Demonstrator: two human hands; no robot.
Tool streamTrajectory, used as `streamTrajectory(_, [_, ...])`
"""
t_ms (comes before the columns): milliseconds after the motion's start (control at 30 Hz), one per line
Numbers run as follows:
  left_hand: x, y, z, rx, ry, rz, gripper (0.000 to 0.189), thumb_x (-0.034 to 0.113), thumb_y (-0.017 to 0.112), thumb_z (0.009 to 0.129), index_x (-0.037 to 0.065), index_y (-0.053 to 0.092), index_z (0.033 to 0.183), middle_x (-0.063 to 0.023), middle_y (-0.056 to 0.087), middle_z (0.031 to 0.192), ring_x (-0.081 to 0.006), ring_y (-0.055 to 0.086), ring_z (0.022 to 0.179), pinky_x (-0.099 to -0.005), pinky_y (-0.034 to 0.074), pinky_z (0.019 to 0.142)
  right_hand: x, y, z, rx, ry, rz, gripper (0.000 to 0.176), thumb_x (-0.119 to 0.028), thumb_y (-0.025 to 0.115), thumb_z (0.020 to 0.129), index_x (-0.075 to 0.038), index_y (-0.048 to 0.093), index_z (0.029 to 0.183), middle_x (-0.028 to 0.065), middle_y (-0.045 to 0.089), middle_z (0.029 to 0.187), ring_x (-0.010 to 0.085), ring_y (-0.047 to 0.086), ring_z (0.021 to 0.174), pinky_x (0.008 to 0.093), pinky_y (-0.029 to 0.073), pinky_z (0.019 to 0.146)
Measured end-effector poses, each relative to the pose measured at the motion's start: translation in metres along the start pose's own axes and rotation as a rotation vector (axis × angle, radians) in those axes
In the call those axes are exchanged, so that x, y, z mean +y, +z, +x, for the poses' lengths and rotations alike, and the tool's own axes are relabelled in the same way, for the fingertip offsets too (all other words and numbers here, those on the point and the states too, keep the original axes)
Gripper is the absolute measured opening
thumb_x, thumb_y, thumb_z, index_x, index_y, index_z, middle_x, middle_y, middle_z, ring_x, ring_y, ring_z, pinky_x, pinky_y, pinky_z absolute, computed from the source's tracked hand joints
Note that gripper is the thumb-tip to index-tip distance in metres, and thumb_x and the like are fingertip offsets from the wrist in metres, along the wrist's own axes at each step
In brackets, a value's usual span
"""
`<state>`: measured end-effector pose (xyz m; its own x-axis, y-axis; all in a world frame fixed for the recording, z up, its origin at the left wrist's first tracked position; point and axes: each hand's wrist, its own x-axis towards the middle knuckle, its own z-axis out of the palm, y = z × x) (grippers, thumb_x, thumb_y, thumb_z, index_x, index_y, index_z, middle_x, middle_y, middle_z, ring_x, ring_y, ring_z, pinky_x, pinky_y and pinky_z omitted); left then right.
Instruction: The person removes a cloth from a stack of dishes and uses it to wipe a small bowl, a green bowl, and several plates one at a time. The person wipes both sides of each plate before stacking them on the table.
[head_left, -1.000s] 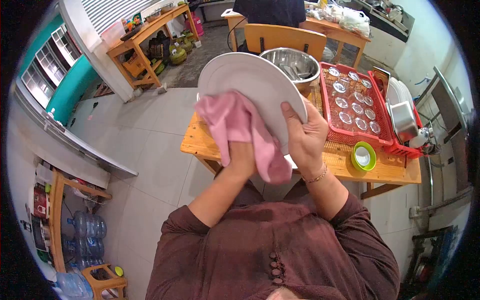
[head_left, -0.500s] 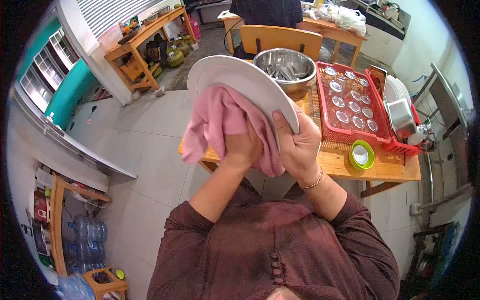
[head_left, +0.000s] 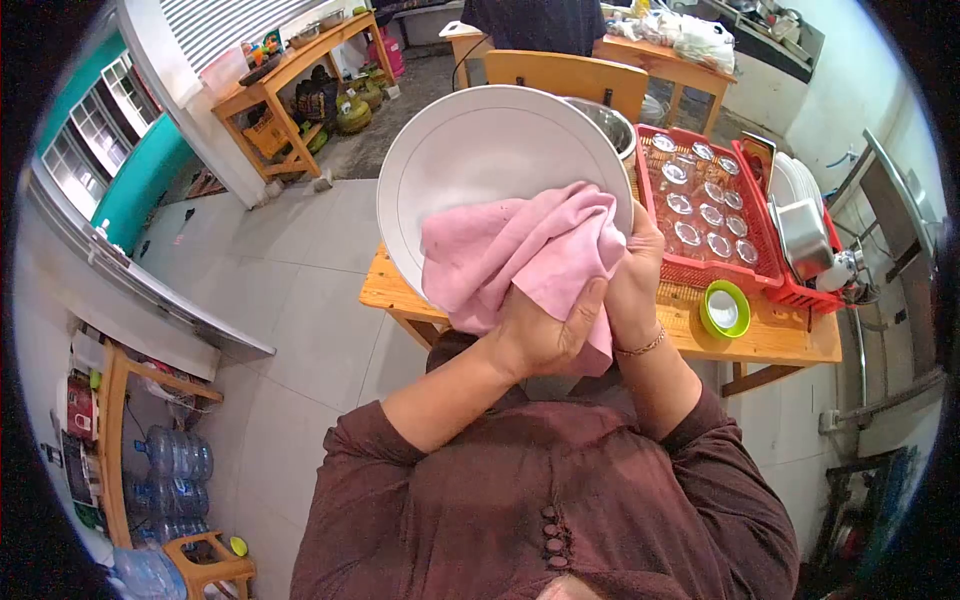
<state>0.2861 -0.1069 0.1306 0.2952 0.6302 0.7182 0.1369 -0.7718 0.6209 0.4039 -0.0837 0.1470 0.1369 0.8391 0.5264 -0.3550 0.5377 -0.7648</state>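
Note:
In front of my chest a large white plate (head_left: 490, 140) is tilted so that its broad round face shows. My right hand (head_left: 637, 275), with a bracelet at the wrist, grips the plate's right edge; its fingers are partly hidden. My left hand (head_left: 545, 335) is closed on a bunched pink cloth (head_left: 500, 245), which lies against the plate's lower right face. The cloth covers most of the left fingers and hangs down between both hands. Behind the plate, a steel bowl (head_left: 612, 125) is mostly hidden.
On the wooden table (head_left: 775, 335) stand a red basket (head_left: 660, 270) of upturned glasses, a red rack (head_left: 800, 292) with plates and a steel container, and a green bowl (head_left: 735, 325). A person in dark clothes (head_left: 535, 25) is beyond a wooden chair (head_left: 570, 75). Water bottles (head_left: 180, 455) stand at left.
The plate has turned from a steep slant to face me more fully, covering more of the steel bowl. My left hand and the cloth have moved right, toward my right hand.

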Motion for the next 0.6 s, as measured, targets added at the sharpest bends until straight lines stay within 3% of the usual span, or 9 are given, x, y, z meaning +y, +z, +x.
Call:
streamTrajectory(100, [0.000, 0.002, -0.014, 0.041, 0.031, 0.260, 0.046, 0.022, 0.056, 0.092, -0.006, 0.049, 0.128, -0.0254, 0.053, 0.126, -0.0428, 0.048, 0.121, -0.0455, 0.035, 0.106, -0.006, 0.001, 0.001, 0.094, 0.004, -0.128, 0.022, -0.005, 0.062, 0.091, 0.003, 0.064, 0.112, 0.0042, 0.067, 0.101, 0.0087, 0.061, 0.090, 0.0242, 0.049, 0.078])
streamTrajectory(200, [-0.001, -0.006, -0.029, -0.012, 0.101, 0.554, 0.040, 0.021, 0.058, 0.090, -0.002, 0.055, 0.123, -0.0232, 0.058, 0.118, -0.0422, 0.053, 0.115, -0.0473, 0.037, 0.103, -0.015, 0.001, 0.003, 0.194, 0.025, -0.113, 0.019, -0.007, 0.063, 0.092, 0.003, 0.066, 0.108, 0.0020, 0.068, 0.096, 0.0065, 0.058, 0.085, 0.0225, 0.047, 0.075])
streamTrajectory(333, [-0.012, -0.025, -0.044, -0.022, 0.091, 0.677, 0.037, 0.020, 0.059, 0.088, 0.000, 0.058, 0.120, -0.0220, 0.060, 0.115, -0.0408, 0.054, 0.114, -0.0482, 0.039, 0.100, -0.020, -0.011, 0.005, 0.217, -0.080, -0.215, 0.020, -0.010, 0.064, 0.093, 0.002, 0.066, 0.109, 0.0019, 0.068, 0.096, 0.0066, 0.057, 0.085, 0.0227, 0.047, 0.075])
streamTrajectory(367, [-0.011, -0.027, -0.041, 0.143, 0.017, 0.559, 0.038, 0.018, 0.058, 0.090, -0.001, 0.057, 0.122, -0.0227, 0.059, 0.117, -0.0406, 0.052, 0.115, -0.0471, 0.039, 0.101, -0.022, -0.011, 0.002, 0.206, -0.094, -0.250, 0.020, -0.010, 0.064, 0.093, 0.002, 0.066, 0.109, 0.0020, 0.068, 0.096, 0.0066, 0.057, 0.085, 0.0227, 0.047, 0.076])
streamTrajectory(467, [-0.031, -0.050, -0.034, 0.169, -0.084, 0.602, 0.039, 0.019, 0.056, 0.092, -0.002, 0.054, 0.125, -0.0240, 0.057, 0.121, -0.0403, 0.051, 0.118, -0.0463, 0.038, 0.101, -0.032, -0.003, -0.006, 0.197, -0.093, -0.301, 0.021, -0.010, 0.063, 0.093, 0.003, 0.065, 0.110, 0.0026, 0.068, 0.096, 0.0070, 0.057, 0.086, 0.0229, 0.047, 0.076])
streamTrajectory(500, [-0.032, -0.052, -0.032, 0.239, -0.050, 0.680, 0.027, 0.018, 0.062, 0.089, -0.001, 0.066, 0.108, -0.0191, 0.066, 0.105, -0.0381, 0.061, 0.103, -0.0453, 0.044, 0.095, -0.034, 0.000, -0.009, 0.200, -0.085, -0.309, 0.021, -0.010, 0.063, 0.094, 0.003, 0.065, 0.110, 0.0029, 0.068, 0.096, 0.0071, 0.058, 0.086, 0.0229, 0.047, 0.076])
streamTrajectory(600, [-0.025, -0.057, -0.016, 0.263, -0.110, 0.731, 0.028, 0.019, 0.061, 0.090, -0.002, 0.065, 0.106, -0.0194, 0.067, 0.102, -0.0363, 0.062, 0.102, -0.0452, 0.046, 0.093, -0.035, 0.004, -0.019, 0.162, -0.057, -0.283, 0.021, -0.007, 0.063, 0.093, 0.003, 0.065, 0.111, 0.0026, 0.067, 0.100, 0.0071, 0.056, 0.090, 0.0226, 0.045, 0.081])
